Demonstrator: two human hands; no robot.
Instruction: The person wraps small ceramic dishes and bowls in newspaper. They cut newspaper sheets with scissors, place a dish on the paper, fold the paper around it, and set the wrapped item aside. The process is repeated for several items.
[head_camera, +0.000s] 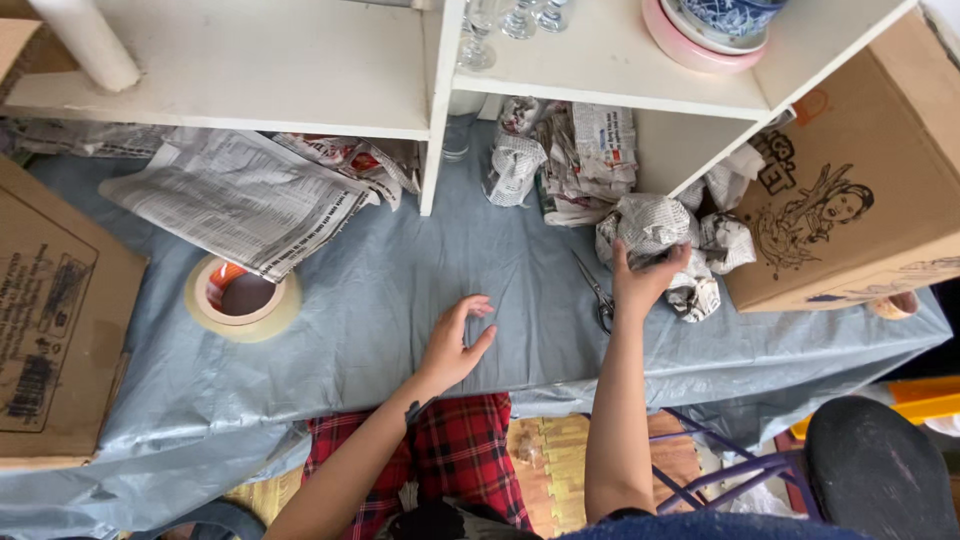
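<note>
My right hand grips a bundle wrapped in crumpled newspaper on the grey-blue plastic sheet. More newspaper-wrapped bundles lie just right of it, against a cardboard box. A pair of scissors lies on the sheet right beside that hand's wrist. My left hand hovers over the bare sheet near the front edge, fingers curled apart, holding nothing.
A white shelf unit stands at the back with glasses and stacked bowls on it. Flat newspapers and a tape roll lie at left. Another cardboard box sits far left. Wrapped bundles sit under the shelf.
</note>
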